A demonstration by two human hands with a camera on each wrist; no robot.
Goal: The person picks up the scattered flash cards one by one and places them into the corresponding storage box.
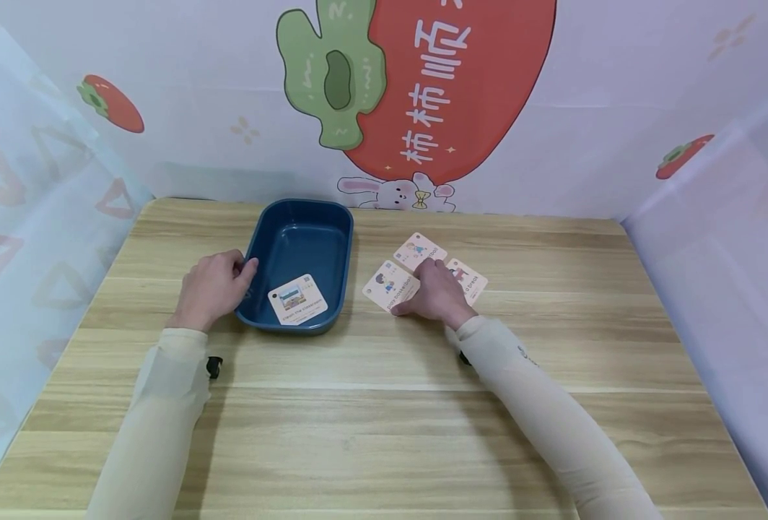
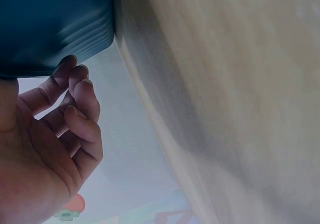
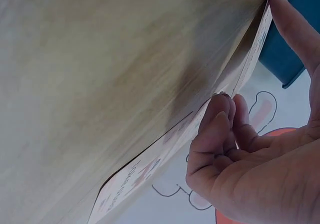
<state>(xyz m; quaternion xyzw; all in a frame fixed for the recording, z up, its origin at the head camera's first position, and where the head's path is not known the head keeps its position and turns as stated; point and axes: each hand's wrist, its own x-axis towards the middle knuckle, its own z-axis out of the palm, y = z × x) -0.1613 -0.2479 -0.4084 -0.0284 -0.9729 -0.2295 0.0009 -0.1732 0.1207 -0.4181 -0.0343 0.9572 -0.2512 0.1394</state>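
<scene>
Dark-blue tray (image 1: pixel 302 249) upright, picture card (image 1: pixel 297 302) inside near end; white "play basketball" card (image 1: pixel 387 284) face-up, right of tray

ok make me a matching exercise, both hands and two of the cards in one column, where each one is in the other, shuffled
Column one:
1. left hand
2. right hand
3. "clean the classroom" card
4. "a break" card

Column two:
A. rightmost of the cards in the head view
B. at the left rim of the blue bin
C. inside the bin
D. touching the "play basketball" card

Right pairs: 1-B, 2-D, 3-C, 4-A
</scene>
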